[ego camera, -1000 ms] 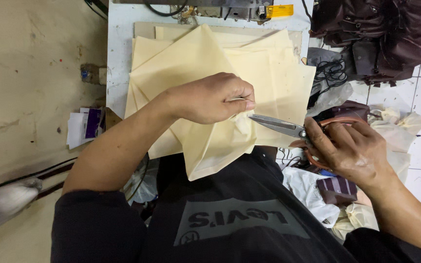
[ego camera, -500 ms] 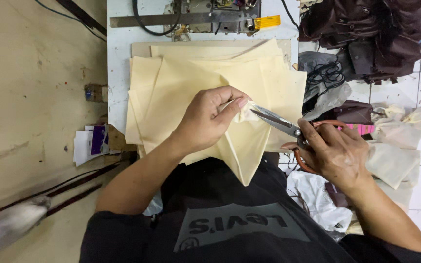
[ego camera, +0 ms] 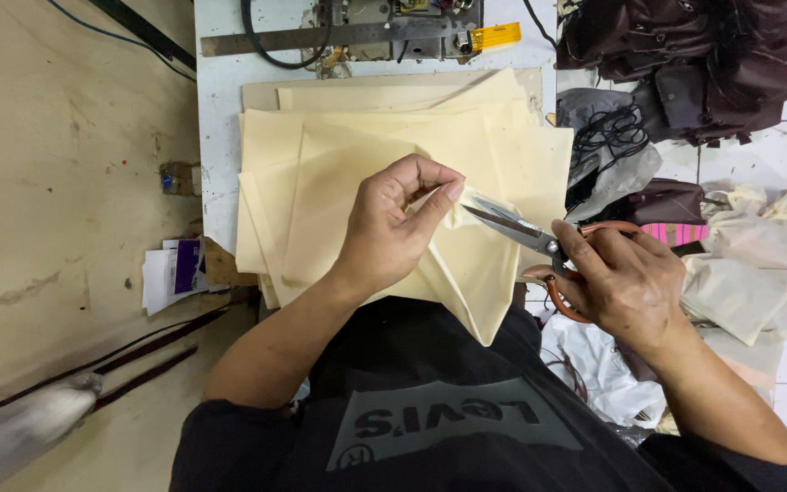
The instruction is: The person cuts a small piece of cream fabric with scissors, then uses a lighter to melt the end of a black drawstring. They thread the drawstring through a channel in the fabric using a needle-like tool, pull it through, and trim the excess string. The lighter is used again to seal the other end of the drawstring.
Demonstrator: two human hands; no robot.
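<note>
A stack of cream-coloured fabric pieces (ego camera: 339, 155) lies on a white worktable (ego camera: 216, 100). My left hand (ego camera: 393, 223) pinches a fold of the top cream piece between thumb and fingers and lifts it slightly. My right hand (ego camera: 617, 273) grips a pair of scissors (ego camera: 526, 235) with reddish-brown handles. The metal blades point left and are slightly apart at the pinched fabric edge. A corner of the cream piece hangs down over the table's near edge towards my lap.
A sewing machine base with a metal ruler (ego camera: 321, 36) and a yellow lighter-like object (ego camera: 494, 36) sits at the table's far end. A pile of dark brown fabric (ego camera: 694, 55) and pale cloth scraps (ego camera: 740, 264) lie at right. Papers (ego camera: 175, 273) lie on the floor left.
My left hand has shifted from lying flat on the fabric to pinching up its edge. The scissors stay at that edge while the view moved closer over the table.
</note>
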